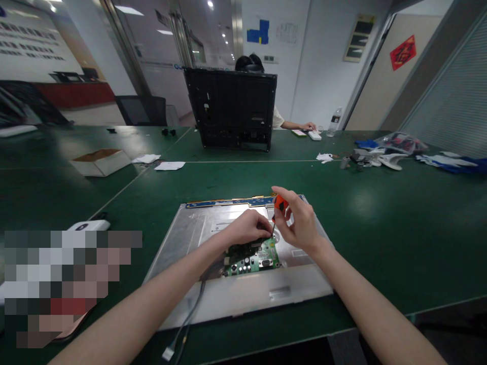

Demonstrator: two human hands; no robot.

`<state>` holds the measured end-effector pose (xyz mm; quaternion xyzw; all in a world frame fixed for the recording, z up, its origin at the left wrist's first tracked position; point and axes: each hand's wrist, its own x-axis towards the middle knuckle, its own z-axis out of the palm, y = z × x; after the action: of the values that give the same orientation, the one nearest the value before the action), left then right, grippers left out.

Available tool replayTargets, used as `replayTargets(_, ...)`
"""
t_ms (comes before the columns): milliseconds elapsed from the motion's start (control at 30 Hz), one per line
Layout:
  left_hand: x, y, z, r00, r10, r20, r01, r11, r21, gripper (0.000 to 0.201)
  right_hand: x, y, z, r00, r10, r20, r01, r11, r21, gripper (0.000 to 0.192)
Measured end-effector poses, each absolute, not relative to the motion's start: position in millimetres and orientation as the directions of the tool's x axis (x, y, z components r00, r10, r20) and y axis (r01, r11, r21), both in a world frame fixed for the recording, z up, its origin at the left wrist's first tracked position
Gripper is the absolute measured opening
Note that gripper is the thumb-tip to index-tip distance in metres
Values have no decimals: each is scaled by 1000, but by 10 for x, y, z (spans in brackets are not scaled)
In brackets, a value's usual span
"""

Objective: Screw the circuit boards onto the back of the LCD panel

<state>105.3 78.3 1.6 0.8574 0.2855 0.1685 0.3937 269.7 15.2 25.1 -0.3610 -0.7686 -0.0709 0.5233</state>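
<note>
My right hand (299, 218) grips the orange-and-black handle of a screwdriver (280, 203). Its thin shaft points down at the upper right corner of a green circuit board (254, 262). Close beside the tip, my left hand (249, 226) has its fingers pinched together; whatever they hold, if anything, is hidden. The board lies on the metal back of a flat display panel (182, 243), which rests on the green table. A narrow blue circuit strip (228, 203) runs along the panel's far edge. A cable with a white plug (168, 353) hangs over the near edge.
Across the table stands a black monitor housing (232, 109), with a person behind it. An open cardboard box (101, 162) and papers (170, 166) lie at left, gloves and parts (391, 159) at right. A bottle (335, 121) stands far right. A blurred-out patch covers the near left.
</note>
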Motion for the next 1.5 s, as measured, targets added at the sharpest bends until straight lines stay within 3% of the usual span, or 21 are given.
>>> replayTargets(433,1059,807,-27,784,616,69,349,-530,773,11,2688,206,213,-171,429,887,680,703,-209,33)
replayTargets(767,1054,782,25,790,610,63,367,-553,748,10,2703,154,256,-190,483,855,638,723,-267,51)
replayTargets(1167,1054,821,-34,807,585,75,341,-566,750,13,2685,207,206,-141,447,884,669,700,-248,30)
replayTargets(1500,1058,790,0,794,602,79,348,-557,754,12,2695,164,232,-189,495,848,625,727,-286,47)
